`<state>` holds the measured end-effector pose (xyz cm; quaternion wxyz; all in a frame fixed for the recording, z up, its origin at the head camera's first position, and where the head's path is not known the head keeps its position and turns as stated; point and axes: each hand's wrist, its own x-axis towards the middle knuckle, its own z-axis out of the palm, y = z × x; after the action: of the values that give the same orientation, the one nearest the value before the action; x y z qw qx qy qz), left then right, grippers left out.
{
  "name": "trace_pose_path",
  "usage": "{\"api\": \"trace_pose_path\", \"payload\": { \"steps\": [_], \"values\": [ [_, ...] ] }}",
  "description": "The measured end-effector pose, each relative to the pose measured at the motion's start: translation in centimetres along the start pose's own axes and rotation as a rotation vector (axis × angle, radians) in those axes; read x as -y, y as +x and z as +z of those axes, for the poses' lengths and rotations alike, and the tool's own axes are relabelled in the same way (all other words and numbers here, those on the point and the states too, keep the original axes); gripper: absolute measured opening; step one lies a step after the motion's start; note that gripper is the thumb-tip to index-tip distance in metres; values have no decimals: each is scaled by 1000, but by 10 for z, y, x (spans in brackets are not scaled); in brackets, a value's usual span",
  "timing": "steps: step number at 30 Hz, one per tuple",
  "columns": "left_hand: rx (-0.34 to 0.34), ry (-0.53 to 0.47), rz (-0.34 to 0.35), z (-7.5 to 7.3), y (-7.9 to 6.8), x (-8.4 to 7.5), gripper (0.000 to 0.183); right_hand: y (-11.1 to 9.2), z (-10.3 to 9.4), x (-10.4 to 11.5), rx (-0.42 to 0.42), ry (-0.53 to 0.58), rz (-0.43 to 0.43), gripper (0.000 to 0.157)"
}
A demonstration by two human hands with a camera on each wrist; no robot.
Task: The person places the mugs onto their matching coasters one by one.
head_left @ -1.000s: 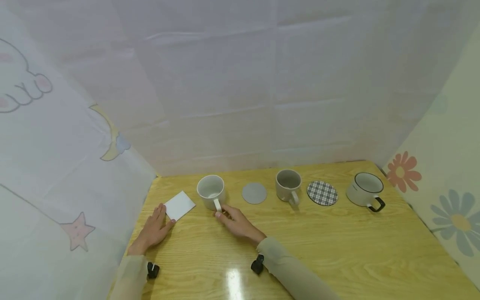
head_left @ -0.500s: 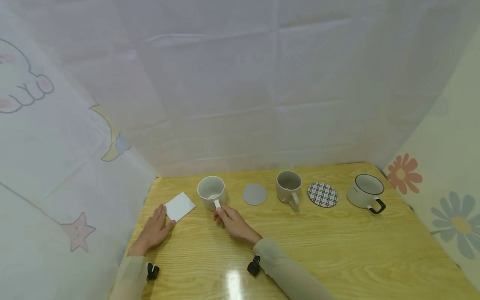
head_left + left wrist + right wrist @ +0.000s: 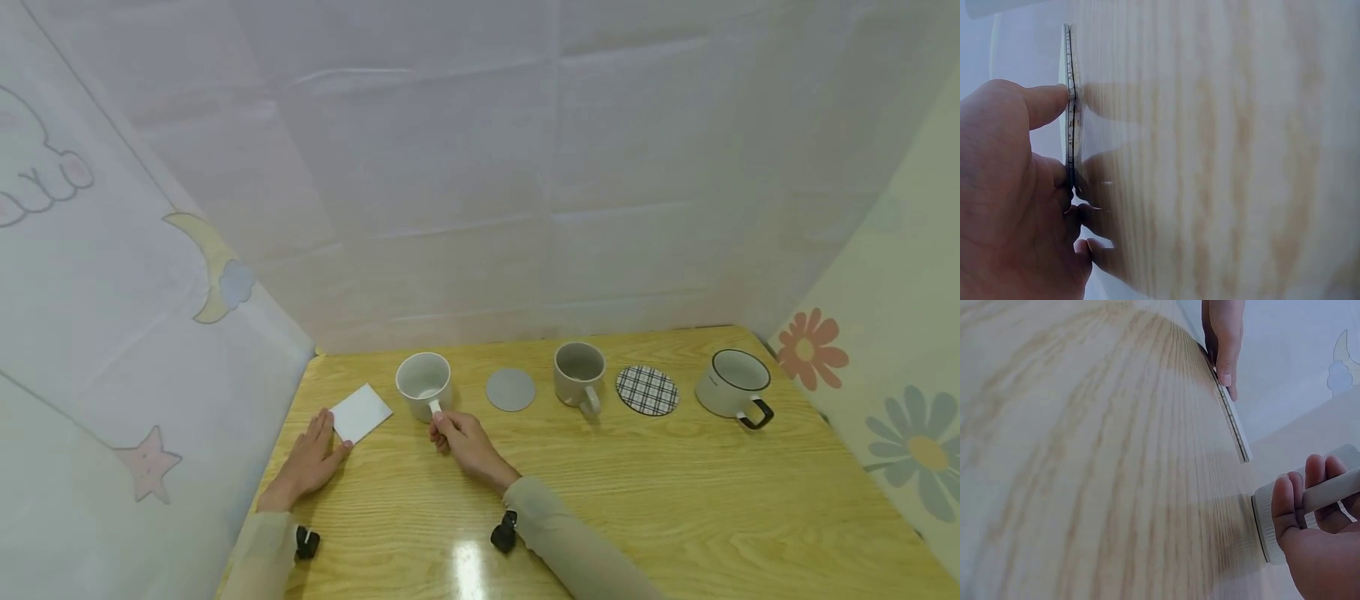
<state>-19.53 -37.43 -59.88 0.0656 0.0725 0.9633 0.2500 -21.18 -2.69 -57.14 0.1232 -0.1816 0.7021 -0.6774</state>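
Observation:
A white mug [image 3: 422, 383] stands on the wooden table, its handle toward the person. The right hand [image 3: 468, 446] grips that handle [image 3: 1335, 489], thumb on top; the right wrist view shows fingers curled round it and the mug's ribbed side. To the left lies a square white coaster [image 3: 361, 413], edge-on in the left wrist view. The left hand [image 3: 309, 462] rests beside it with extended fingers, the thumb [image 3: 1047, 106] and fingertips touching its edge at two corners. The left fingertips are partly hidden behind the coaster's edge.
Right of the white mug lie a round grey coaster [image 3: 511, 390], a beige mug [image 3: 576, 375], a round plaid coaster [image 3: 647, 391] and a white mug with black rim and handle [image 3: 731, 385]. A pale cloth backdrop [image 3: 450, 208] rises behind the table [image 3: 660, 508].
The right hand has tightened its fingers round the handle, and its wrist has shifted slightly left. The mug and the left hand hold their places.

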Motion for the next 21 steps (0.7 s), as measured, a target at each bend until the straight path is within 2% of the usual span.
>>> {"api": "trace_pose_path", "payload": {
  "steps": [9, 21],
  "values": [
    [-36, 5, 26, 4, 2, 2, 93, 1, 0, 2, -17, 16, 13, 46],
    [2, -7, -1, -1, 0, -4, 93, 4, -3, 5, -13, 9, 2, 45]
  ]
}}
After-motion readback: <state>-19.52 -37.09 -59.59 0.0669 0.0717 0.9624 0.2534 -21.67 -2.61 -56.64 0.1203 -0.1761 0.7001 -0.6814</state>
